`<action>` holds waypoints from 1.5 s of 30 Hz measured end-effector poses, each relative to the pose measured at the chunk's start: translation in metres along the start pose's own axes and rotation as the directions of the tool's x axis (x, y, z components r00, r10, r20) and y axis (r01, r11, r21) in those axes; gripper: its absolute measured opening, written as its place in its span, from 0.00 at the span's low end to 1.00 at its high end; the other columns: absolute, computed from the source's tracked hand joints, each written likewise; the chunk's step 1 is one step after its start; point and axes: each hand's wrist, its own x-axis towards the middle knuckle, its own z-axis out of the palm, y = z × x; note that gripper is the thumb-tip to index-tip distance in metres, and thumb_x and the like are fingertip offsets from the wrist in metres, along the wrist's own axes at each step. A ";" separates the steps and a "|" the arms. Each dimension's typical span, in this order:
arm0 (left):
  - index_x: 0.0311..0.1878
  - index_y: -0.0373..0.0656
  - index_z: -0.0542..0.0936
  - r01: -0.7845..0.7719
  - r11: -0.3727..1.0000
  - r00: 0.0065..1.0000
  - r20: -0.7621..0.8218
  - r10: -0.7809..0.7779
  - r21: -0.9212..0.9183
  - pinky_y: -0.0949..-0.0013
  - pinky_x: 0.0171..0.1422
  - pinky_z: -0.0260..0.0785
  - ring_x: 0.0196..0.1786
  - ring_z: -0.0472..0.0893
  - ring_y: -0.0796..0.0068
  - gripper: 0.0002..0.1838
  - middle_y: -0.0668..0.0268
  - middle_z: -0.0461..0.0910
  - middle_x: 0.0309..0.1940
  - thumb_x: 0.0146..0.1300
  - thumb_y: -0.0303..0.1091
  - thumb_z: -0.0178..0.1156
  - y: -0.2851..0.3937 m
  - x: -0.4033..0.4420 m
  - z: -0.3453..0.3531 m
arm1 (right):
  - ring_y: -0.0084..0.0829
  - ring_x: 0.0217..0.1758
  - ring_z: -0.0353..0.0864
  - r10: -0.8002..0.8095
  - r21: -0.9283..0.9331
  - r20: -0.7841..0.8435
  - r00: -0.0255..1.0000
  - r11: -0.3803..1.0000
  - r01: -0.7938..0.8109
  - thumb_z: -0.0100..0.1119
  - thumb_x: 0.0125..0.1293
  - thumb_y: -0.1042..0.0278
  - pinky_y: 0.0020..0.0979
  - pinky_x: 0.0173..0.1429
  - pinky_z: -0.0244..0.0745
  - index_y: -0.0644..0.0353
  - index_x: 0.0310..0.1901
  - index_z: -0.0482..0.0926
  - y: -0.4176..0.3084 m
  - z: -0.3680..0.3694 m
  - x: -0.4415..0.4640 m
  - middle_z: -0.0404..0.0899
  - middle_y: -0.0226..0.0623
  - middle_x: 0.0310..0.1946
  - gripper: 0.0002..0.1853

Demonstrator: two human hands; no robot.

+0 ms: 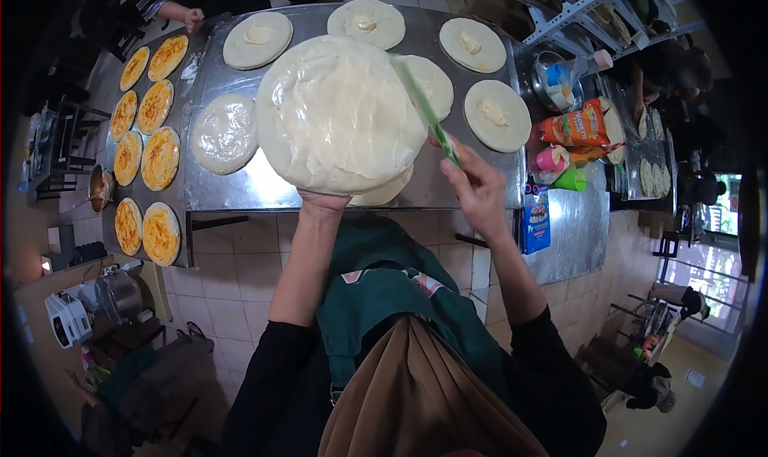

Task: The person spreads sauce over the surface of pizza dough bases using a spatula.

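Note:
A large round of pale dough (340,117), its top coated with a glossy cream-coloured spread, rests on my left hand (324,201), which holds it up from below above the metal table. Most of the fingers of that hand are hidden under the dough. My right hand (478,186) is closed round the end of a green spatula (422,101). The blade of the spatula lies by the right edge of the dough. Several smaller dough rounds (498,116) with a dab of spread stand on the table, and one at the left (225,134) looks glossy all over.
Orange-topped rounds (161,158) fill a tray at the left. On the right are a red-orange packet (573,126), pink and green cups (570,179), a metal bowl (552,77) and a blue box (535,222). Another person's hand (194,19) rests at the upper left.

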 end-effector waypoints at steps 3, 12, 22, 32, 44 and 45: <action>0.71 0.51 0.58 -0.025 1.000 1.000 0.003 0.025 -0.007 0.42 0.73 0.51 0.72 0.59 0.56 0.36 0.62 0.59 0.71 0.64 0.56 0.51 -0.002 -0.001 -0.007 | 0.28 0.34 0.82 -0.186 -0.357 0.100 0.977 0.910 0.210 0.59 0.62 0.75 0.27 0.32 0.78 0.54 0.60 0.75 -0.016 0.019 -0.039 0.79 0.37 0.39 0.23; 0.71 0.51 0.58 -0.021 1.000 1.000 -0.006 0.021 -0.023 0.42 0.73 0.51 0.72 0.60 0.55 0.36 0.61 0.59 0.71 0.64 0.57 0.51 -0.004 0.002 -0.011 | 0.33 0.30 0.81 -0.055 -0.267 0.081 0.995 0.961 0.074 0.59 0.59 0.79 0.30 0.34 0.79 0.51 0.58 0.77 -0.019 0.019 -0.057 0.78 0.40 0.35 0.24; 0.71 0.50 0.60 -0.081 0.992 0.993 -0.098 0.072 -0.095 0.41 0.73 0.51 0.71 0.61 0.55 0.35 0.61 0.61 0.70 0.64 0.57 0.50 -0.006 0.002 -0.003 | 0.31 0.43 0.80 -0.040 -0.218 -0.019 0.999 0.975 0.035 0.58 0.61 0.80 0.27 0.45 0.76 0.59 0.54 0.79 0.011 0.016 -0.056 0.77 0.40 0.41 0.19; 0.69 0.49 0.62 -0.055 0.998 0.994 0.093 0.054 0.014 0.41 0.72 0.52 0.70 0.61 0.52 0.36 0.61 0.62 0.69 0.63 0.58 0.51 -0.007 -0.002 -0.001 | 0.12 0.19 0.63 0.333 0.496 0.051 0.942 0.810 -0.313 0.58 0.66 0.73 0.18 0.20 0.57 0.61 0.60 0.74 -0.013 0.016 0.000 0.76 0.24 0.29 0.20; 0.69 0.48 0.62 -0.057 0.998 0.997 0.063 0.055 0.031 0.39 0.71 0.53 0.69 0.63 0.51 0.37 0.60 0.63 0.69 0.62 0.59 0.51 -0.003 -0.008 0.000 | 0.29 0.31 0.80 -0.031 -0.185 0.002 1.000 0.982 0.031 0.61 0.57 0.80 0.29 0.31 0.78 0.48 0.59 0.77 -0.024 0.025 -0.051 0.77 0.37 0.36 0.27; 0.69 0.48 0.62 -0.052 0.998 0.997 0.062 0.050 0.031 0.39 0.71 0.53 0.69 0.63 0.51 0.37 0.60 0.63 0.69 0.62 0.59 0.51 -0.002 -0.010 -0.001 | 0.29 0.31 0.80 -0.015 -0.175 -0.060 0.998 0.985 0.004 0.60 0.57 0.80 0.30 0.31 0.78 0.47 0.59 0.77 -0.020 0.022 -0.042 0.76 0.36 0.35 0.26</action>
